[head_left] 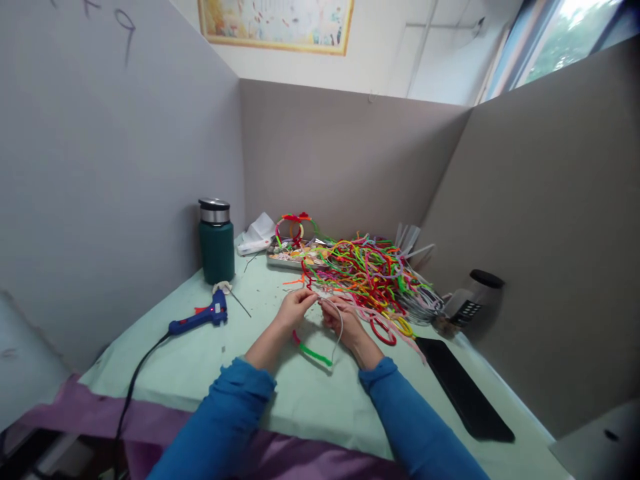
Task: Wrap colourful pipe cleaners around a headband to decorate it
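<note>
We've got left hand (294, 310) and right hand (346, 325) pinching the pale wire (342, 325) over the light-green tablecloth (250, 380); a slack pinch could spring its curve open, shifting the green-and-red fuzzy section (314, 355).

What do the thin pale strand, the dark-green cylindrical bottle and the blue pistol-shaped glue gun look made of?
Strand: probably wire, since it holds its bend; finish too fine to judge. Bottle: perhaps matte-coated metal, given its shiny silver collar. Glue gun: likely smooth moulded plastic, from its even colour.
</note>
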Motion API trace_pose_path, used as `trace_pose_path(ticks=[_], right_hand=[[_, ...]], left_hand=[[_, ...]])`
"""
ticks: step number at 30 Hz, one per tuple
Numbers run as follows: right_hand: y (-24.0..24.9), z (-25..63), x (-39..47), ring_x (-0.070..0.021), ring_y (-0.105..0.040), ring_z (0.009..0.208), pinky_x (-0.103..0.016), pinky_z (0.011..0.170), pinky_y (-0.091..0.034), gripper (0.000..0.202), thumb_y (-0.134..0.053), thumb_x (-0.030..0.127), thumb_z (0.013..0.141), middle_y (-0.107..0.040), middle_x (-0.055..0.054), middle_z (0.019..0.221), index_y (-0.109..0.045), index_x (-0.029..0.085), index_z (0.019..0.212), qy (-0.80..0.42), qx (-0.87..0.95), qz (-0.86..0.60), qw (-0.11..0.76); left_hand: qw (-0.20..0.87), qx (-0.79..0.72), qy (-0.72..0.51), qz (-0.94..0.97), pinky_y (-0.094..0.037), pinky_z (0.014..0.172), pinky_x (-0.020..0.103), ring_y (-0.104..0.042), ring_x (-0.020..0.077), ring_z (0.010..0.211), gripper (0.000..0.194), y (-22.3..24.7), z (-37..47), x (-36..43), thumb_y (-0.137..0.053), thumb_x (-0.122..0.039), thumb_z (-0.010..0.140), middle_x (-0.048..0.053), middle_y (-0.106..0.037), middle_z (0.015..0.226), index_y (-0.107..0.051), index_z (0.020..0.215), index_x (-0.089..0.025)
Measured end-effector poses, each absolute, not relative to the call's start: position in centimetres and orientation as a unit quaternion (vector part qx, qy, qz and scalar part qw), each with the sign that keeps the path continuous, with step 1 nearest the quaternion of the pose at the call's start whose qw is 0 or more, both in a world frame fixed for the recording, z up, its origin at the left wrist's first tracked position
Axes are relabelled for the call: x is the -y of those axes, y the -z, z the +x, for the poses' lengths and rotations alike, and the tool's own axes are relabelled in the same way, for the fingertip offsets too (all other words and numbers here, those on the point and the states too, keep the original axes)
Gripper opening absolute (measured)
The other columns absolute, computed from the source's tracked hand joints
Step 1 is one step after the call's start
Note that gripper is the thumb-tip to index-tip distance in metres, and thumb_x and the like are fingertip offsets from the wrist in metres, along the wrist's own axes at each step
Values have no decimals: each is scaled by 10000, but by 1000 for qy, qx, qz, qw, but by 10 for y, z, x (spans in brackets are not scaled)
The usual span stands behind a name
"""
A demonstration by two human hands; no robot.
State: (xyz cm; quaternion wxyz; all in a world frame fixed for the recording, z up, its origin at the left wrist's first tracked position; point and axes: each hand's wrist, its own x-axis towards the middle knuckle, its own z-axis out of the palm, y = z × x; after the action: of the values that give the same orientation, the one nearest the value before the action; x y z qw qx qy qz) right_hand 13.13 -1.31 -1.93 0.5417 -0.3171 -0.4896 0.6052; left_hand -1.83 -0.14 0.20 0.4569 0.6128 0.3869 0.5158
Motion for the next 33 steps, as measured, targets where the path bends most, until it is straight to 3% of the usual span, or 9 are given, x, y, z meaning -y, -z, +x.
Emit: trace_pose_path(ticks=[5, 10, 14, 17, 21, 25, 30, 33], right_hand=[[22, 129, 11, -65, -377, 468, -203, 432, -283, 308, -754, 350, 637, -469, 51, 579, -658, 172, 869, -585, 497, -325, 552], [22, 130, 12, -65, -428, 478, -203, 438, -321, 286, -759, 338, 626, -583, 3, 632, -699, 149, 832, -579, 502, -350, 538], [21, 131, 13, -87, -498, 549, -203, 449, -344, 282, -757, 301, 633, -667, -57, 810, -717, 155, 872, -607, 528, -315, 504], [23, 131, 13, -90, -502, 549, -202, 453, -358, 243, -748, 278, 658, -671, -58, 787, -721, 150, 862, -611, 527, -306, 505], [24, 134, 11, -86, -517, 563, -195, 474, -388, 278, -764, 252, 651, -668, -47, 812, -706, 170, 910, -650, 486, -282, 511], [24, 138, 10, -78, -513, 569, -177, 446, -370, 287, -773, 246, 650, -657, -49, 839, -689, 169, 912, -688, 463, -236, 507], [23, 139, 12, -71, -496, 539, -165, 422, -345, 314, -783, 265, 643, -614, -14, 717, -666, 174, 919, -709, 456, -216, 493], [21, 138, 14, -63, -492, 530, -165, 422, -343, 324, -790, 290, 632, -629, -20, 758, -658, 183, 907, -704, 461, -228, 489]], left_hand=[[496, -427, -513, 555, -218, 445, 207, -285, 60, 428, 369, -7, -20, 7, -634, -483, 650, -81, -332, 419, -595, 705, -121], [501, -452, -511, 533, -181, 428, 205, -259, 50, 414, 371, -8, -20, 9, -639, -490, 640, -85, -311, 410, -573, 657, -126], [504, -461, -511, 522, -193, 408, 199, -264, 49, 394, 342, -5, -21, 8, -631, -453, 659, -76, -359, 414, -620, 734, -120], [499, -453, -500, 543, -269, 415, 200, -348, 67, 407, 322, -1, -20, 6, -610, -401, 692, -40, -475, 465, -661, 839, -119], [446, -416, -518, 599, -456, 658, 253, -590, 154, 703, 269, 4, -18, 0, -586, -316, 729, 56, -677, 754, -699, 889, -133], [420, -388, -514, 640, -450, 844, 298, -607, 195, 907, 243, 7, -17, -4, -559, -253, 748, 90, -695, 949, -704, 901, -132], [387, -401, -497, 665, -468, 798, 287, -613, 187, 858, 311, 9, -17, -5, -603, -204, 701, 83, -694, 959, -689, 992, -137], [349, -422, -502, 669, -460, 801, 284, -608, 184, 855, 286, 10, -18, -5, -585, -213, 716, 77, -700, 915, -703, 966, -141]])
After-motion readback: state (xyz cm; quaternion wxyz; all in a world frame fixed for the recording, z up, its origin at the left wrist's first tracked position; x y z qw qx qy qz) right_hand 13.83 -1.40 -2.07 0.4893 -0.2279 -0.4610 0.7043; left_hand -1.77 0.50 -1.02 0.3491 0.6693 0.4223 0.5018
